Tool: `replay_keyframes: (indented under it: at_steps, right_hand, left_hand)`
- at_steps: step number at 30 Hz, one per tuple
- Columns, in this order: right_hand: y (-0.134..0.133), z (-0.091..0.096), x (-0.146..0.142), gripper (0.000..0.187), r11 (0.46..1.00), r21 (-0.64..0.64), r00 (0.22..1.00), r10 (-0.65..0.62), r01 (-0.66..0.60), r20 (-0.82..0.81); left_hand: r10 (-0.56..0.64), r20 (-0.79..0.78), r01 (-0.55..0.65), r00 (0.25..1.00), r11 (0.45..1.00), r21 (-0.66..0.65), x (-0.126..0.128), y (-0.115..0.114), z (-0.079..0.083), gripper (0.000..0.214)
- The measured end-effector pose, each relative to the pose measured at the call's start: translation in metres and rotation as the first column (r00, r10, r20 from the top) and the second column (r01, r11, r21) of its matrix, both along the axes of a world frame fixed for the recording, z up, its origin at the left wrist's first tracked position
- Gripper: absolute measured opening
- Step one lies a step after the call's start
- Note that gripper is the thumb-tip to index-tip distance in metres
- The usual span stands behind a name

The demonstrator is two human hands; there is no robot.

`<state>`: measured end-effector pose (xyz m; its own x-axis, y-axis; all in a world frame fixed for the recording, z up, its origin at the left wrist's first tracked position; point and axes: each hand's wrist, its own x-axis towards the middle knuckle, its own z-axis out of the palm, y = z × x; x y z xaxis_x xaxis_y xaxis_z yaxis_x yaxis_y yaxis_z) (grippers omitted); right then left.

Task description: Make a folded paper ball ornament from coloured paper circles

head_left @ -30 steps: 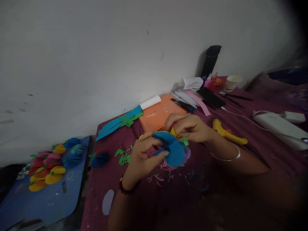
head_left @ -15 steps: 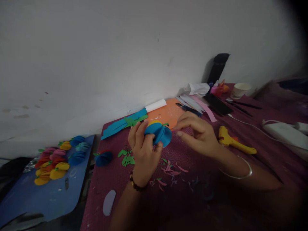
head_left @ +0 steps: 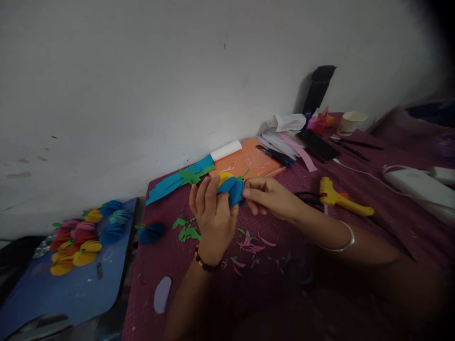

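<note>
A folded-paper ornament [head_left: 232, 190] in blue and yellow, with a thin green strip at its top, is held above the table. My left hand [head_left: 215, 213] is closed around its left side, the fingers partly covering it. On its right edge, my right hand [head_left: 268, 195] pinches the blue paper between thumb and finger. Beneath the hands lie green paper leaves [head_left: 188, 232] and pink paper scraps [head_left: 250, 244]. A similar blue and red paper ornament [head_left: 151, 232] rests near the table's left edge.
Several colourful paper ornaments [head_left: 80, 241] sit on a blue board [head_left: 81, 293] at left. Right of my hands are a yellow glue gun [head_left: 343, 198], a phone [head_left: 318, 144] and a white cup [head_left: 351, 122]. Blue paper strips [head_left: 177, 182] and an orange sheet [head_left: 245, 158] lie behind.
My right hand has moved left from beside the ornament and now pinches its right edge. The ornament has turned somewhat in my left hand. The view has shifted slightly.
</note>
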<state>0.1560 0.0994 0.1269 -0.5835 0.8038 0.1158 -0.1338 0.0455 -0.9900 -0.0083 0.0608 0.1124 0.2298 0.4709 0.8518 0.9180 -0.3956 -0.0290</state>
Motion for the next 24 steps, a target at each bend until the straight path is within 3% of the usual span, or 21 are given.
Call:
replay_keyframes:
  at_steps: [5, 8, 11, 13, 15, 17, 24]
  right_hand:
    - [0.002, -0.005, -0.002, 0.03, 0.999, -0.028, 0.999, -0.035, 0.034, -0.022]
    - [0.004, -0.004, -0.001, 0.027, 0.999, -0.002, 0.999, -0.048, 0.048, -0.015]
    - [0.005, -0.002, 0.001, 0.024, 0.993, 0.096, 0.997, -0.076, 0.073, 0.029]
    - [0.006, -0.001, 0.002, 0.025, 0.976, 0.195, 0.992, -0.112, 0.098, 0.062]
    - [0.007, -0.001, 0.003, 0.026, 0.956, 0.272, 0.987, -0.137, 0.111, 0.081]
    - [0.008, -0.001, 0.004, 0.026, 0.946, 0.306, 0.986, -0.14, 0.107, 0.089]
    - [0.009, -0.001, 0.007, 0.023, 0.96, 0.27, 0.986, -0.117, 0.081, 0.121]
  left_hand:
    - [-0.03, 0.043, 0.032, 0.999, 0.998, -0.045, 0.001, 0.002, 0.0, 0.01]
    - [-0.116, 0.185, 0.145, 0.976, 0.978, -0.152, 0.0, 0.003, 0.005, 0.014]
    - [-0.227, 0.376, 0.359, 0.898, 0.872, -0.331, -0.003, 0.003, 0.012, 0.015]
    - [-0.231, 0.467, 0.434, 0.854, 0.812, -0.391, -0.005, 0.003, 0.015, 0.011]
    - [-0.191, 0.522, 0.433, 0.831, 0.812, -0.392, -0.005, 0.003, 0.015, 0.004]
    - [-0.146, 0.562, 0.409, 0.814, 0.831, -0.376, -0.005, 0.003, 0.013, 0.011]
    - [-0.107, 0.6, 0.382, 0.793, 0.855, -0.352, -0.005, 0.002, 0.013, 0.016]
